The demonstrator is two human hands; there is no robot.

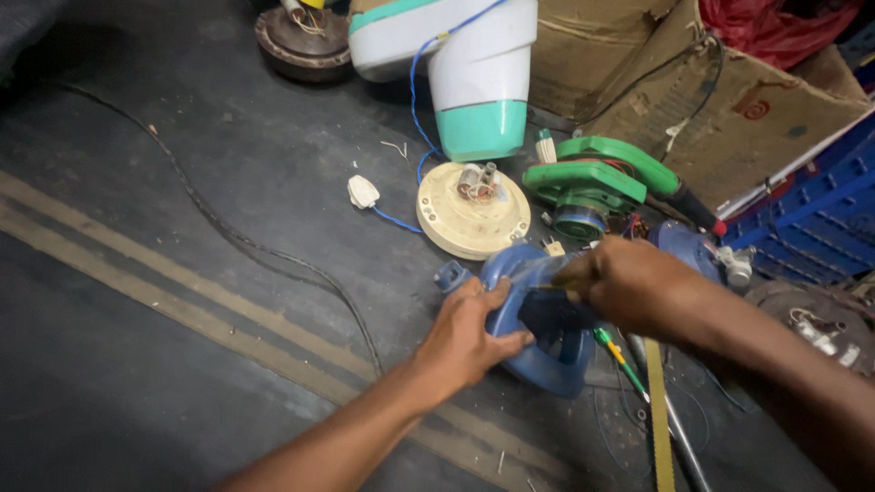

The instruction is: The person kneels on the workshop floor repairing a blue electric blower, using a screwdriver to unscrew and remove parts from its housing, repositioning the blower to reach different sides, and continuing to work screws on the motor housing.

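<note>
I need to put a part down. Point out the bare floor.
Bare: dark floor left of the black cable, and below the left hand. Crowded: around the blue housing, cream disc and green tool.

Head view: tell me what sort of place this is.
Probably a small appliance repair spot on the floor: opened blue housing in both hands, bare cream motor base with wires, screwdriver nearby.

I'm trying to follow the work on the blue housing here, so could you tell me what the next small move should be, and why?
Probably keep the left hand pressing the blue housing to the floor while the right hand works its tool into the opening. The housing lies tilted on its side with loose parts around it, so it could roll or slide. The tool tip is hidden.
</note>
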